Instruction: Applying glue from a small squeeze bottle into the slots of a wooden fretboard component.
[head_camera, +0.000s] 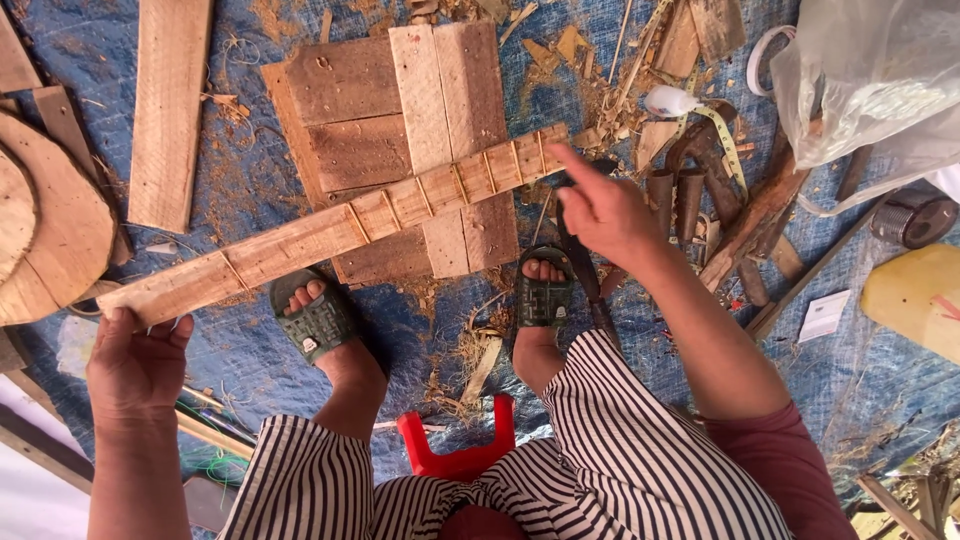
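A long pale wooden strip (330, 228) with several cross notches slants from lower left to upper right above a blue tarp (420, 330). My left hand (136, 366) grips its near left end. My right hand (603, 212) is at the strip's far right end, forefinger stretched toward it, and holds a long dark blade (585, 280) that hangs down past my right foot. My feet, in green sandals (318, 322), rest on the tarp below the strip. I sit on a red stool (460, 450).
Flat boards (400, 120) lie under the strip, a plank (168, 110) and round wooden pieces (50, 220) at left. At right are several dark wooden pegs (690, 195), a tape measure (728, 140), a plastic bag (860, 80), a metal can (912, 218) and a yellow slab (915, 300). Shavings litter the tarp.
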